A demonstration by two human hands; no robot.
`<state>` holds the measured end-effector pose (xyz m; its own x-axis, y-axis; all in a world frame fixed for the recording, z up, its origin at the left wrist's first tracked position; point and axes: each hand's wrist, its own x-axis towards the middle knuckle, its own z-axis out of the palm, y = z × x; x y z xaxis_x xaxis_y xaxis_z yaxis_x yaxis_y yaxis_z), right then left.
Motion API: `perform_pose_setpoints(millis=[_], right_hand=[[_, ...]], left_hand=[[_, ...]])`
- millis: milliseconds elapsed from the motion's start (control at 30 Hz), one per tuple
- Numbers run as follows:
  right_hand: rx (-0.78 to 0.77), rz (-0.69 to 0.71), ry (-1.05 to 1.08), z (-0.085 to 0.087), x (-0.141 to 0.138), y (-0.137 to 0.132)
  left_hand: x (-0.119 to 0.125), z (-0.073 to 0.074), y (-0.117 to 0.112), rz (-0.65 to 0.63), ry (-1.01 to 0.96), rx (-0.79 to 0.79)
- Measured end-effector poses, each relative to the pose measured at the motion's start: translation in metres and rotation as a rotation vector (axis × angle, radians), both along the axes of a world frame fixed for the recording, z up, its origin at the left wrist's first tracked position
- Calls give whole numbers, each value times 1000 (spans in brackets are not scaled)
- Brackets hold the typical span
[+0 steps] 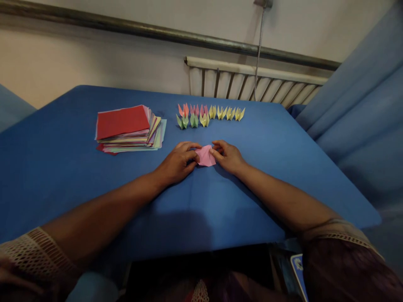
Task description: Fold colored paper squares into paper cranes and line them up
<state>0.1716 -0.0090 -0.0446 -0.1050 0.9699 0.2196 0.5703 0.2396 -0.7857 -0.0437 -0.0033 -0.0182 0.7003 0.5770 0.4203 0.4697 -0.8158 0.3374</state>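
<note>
A small pink sheet of origami paper [206, 156], creased and partly folded, is at the middle of the blue table. My left hand [181, 161] pinches its left edge between thumb and fingers. On the other side, my right hand [229, 157] has its curled fingers and thumb closed on the right edge of the same paper. The fingertips cover parts of both edges. Beyond my hands stand several folded paper cranes in two rows: yellow cranes [231, 113], green cranes [194, 121] and pink ones [183, 110].
A thick stack of coloured paper [122, 122], red sheet on top, lies to the left on the blue table [252, 201]. Behind the table are a white radiator [226, 82] and a wall pipe [141, 31]. A blue curtain [355, 92] hangs at the right.
</note>
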Motion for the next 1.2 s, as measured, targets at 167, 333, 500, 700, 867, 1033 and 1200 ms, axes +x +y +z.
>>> perform_pose_setpoints(millis=[167,333,500,700,867,1033,1200], right_hand=[[-157,72,449,-6,-4,6],[-211,125,618,3,-8,1],[-150,-7,682,9,-11,-2],[-82,6,675,7,-15,-5],[-159,161,754,2,-14,-4],[-162,272,771,-2,-15,-5],[-203,268,742,-2,-15,-5]], left_hand=[[-2,5,-1,-4,-37,35],[-1,8,-4,59,-173,-113],[8,3,-5,269,-665,-659],[18,4,-10,280,-783,-1043],[16,6,-10,302,-876,-1136],[15,5,-10,316,-899,-1135],[16,1,-9,308,-890,-1114]])
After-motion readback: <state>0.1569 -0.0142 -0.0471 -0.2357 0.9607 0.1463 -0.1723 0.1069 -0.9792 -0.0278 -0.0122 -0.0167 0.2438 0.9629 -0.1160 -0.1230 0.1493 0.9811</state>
